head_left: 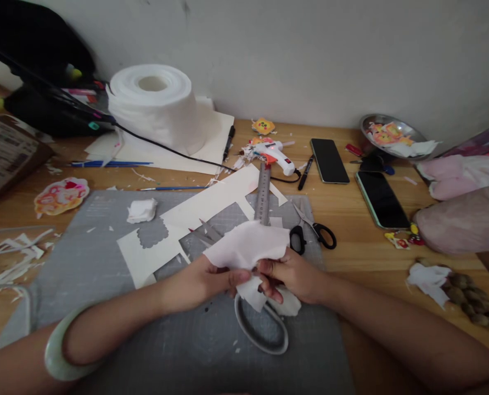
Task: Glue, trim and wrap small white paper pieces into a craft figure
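Between my two hands is a soft white tissue (pixel 250 241), spread over the fingers and hanging in a flap below the thumbs. My left hand (pixel 221 278) pinches it with the thumb in front; a pale green bangle (pixel 61 351) circles that wrist. From the other side my right hand (pixel 291 271) grips the same tissue, fingers curled. Whether a small thing sits inside the tissue I cannot tell. Under the hands lies a large pair of grey-handled scissors (pixel 283 343), its middle hidden. A metal ruler (pixel 263 195) and cut white card (pixel 211 203) lie just beyond.
A grey cutting mat (pixel 100 274) covers the table's middle. Behind stand a big tissue roll (pixel 153 120) and a corded glue gun (pixel 283 162). Black-handled scissors (pixel 324 235), two phones (pixel 329 159) and a metal bowl (pixel 365 134) are to the right; paper scraps (pixel 11 255) lie left.
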### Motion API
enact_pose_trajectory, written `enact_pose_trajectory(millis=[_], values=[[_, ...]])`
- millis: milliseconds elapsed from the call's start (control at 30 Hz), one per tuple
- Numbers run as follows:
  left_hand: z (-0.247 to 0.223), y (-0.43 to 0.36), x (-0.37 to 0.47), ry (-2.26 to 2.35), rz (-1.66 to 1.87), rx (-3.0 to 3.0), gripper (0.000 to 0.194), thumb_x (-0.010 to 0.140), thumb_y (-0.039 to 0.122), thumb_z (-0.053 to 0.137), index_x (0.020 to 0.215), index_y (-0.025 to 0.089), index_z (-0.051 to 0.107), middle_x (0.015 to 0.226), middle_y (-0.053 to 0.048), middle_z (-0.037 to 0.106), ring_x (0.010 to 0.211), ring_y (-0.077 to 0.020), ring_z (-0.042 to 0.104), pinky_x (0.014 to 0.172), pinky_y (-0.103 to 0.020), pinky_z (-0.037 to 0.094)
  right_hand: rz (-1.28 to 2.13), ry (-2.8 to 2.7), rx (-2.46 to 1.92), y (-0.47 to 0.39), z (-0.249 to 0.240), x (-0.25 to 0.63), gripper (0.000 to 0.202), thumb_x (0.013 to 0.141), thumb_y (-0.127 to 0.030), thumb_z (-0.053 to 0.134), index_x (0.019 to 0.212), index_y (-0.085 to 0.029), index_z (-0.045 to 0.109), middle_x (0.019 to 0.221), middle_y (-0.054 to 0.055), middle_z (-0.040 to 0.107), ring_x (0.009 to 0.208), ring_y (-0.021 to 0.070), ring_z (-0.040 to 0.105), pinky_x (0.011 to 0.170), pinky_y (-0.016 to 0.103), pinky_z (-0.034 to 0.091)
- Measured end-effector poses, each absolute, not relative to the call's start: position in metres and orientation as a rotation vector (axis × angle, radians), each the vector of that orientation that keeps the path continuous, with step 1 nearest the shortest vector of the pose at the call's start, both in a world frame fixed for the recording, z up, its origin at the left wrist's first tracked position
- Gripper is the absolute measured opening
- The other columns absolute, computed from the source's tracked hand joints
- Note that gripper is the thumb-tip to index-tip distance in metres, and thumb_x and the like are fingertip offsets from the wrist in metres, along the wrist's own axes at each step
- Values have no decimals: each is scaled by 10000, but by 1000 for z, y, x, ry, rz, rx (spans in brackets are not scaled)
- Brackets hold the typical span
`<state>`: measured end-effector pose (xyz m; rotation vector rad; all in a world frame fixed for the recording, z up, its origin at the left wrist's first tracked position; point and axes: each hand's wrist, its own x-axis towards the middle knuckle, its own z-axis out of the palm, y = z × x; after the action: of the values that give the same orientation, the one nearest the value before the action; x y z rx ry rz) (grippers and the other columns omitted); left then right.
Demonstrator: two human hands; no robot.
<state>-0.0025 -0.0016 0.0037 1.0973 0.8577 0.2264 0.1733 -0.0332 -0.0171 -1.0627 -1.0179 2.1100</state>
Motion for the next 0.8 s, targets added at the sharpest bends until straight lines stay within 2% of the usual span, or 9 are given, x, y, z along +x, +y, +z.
enact_pose_trajectory(millis=[100, 367, 533, 633, 800], values=[[3, -1, -4, 820, 227, 1096, 140, 721, 305, 568, 736, 169, 598, 688, 19, 625, 609, -112, 525, 555, -193, 394, 2125, -1034, -1025, -33, -19, 175, 383, 730, -453, 554, 548, -121, 492, 454, -31, 508, 324, 31, 419, 324, 162, 310], [2, -2, 2, 909, 248, 1082, 217, 672, 360, 610, 704, 150, 563, 543, 43, 533, 482, -92, 438, 483, -202, 364, 2119, -818, -1045, -34, -16, 172, 223, 712, -347, 589, 735, -129, 545, 507, -35, 543, 373, 66, 479, 346, 173, 382], [0, -4, 2, 896, 295, 1092, 158, 689, 304, 605, 706, 152, 565, 546, 62, 527, 483, -71, 423, 474, -176, 354, 2058, -1002, -1095, -33, -13, 172, 294, 704, -404, 610, 791, -130, 544, 539, -38, 535, 394, 59, 474, 358, 165, 393], [2, -4, 1, 902, 304, 1091, 107, 702, 249, 604, 707, 145, 578, 559, 65, 541, 495, -63, 430, 476, -160, 347, 2029, -1105, -1113, -34, -13, 171, 326, 722, -454, 576, 760, -133, 535, 527, -37, 529, 374, 55, 460, 343, 166, 371], [6, -4, 2, 770, 280, 1051, 76, 740, 211, 574, 786, 164, 611, 655, 37, 621, 593, -99, 535, 534, -171, 390, 2020, -1108, -1182, -36, -11, 169, 366, 700, -506, 564, 699, -146, 499, 434, -62, 456, 319, 49, 400, 305, 165, 308]])
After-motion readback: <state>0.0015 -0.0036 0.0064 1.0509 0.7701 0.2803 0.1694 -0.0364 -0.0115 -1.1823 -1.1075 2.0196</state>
